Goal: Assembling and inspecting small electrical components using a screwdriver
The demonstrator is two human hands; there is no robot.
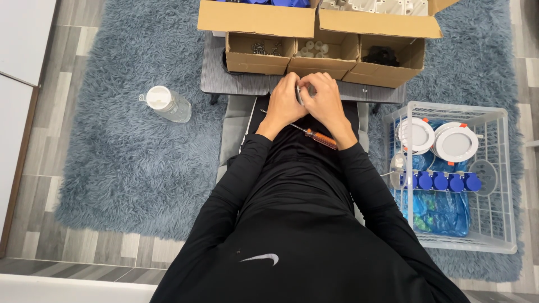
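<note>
Both hands meet at the near edge of the low grey worktop (247,84): the left hand (286,98) and the right hand (324,101) are curled closed around a small white part (300,94), fingertips touching, so that only a sliver of the part shows between them. What kind of part it is cannot be told. Just below the wrists an orange-handled screwdriver (317,137) lies across the person's lap, its tip pointing toward the left hand. On the worktop, right behind the hands, stand three small open cardboard boxes: one with metal screws (259,48), one with small white round pieces (313,49), one with black pieces (382,55). To the right, on the grey-blue shaggy rug (129,163), a white wire basket (505,185) holds two round white downlights (438,139) and a row of blue caps (441,181). A clear plastic bottle (167,103) lies on the rug well to the left.
</note>
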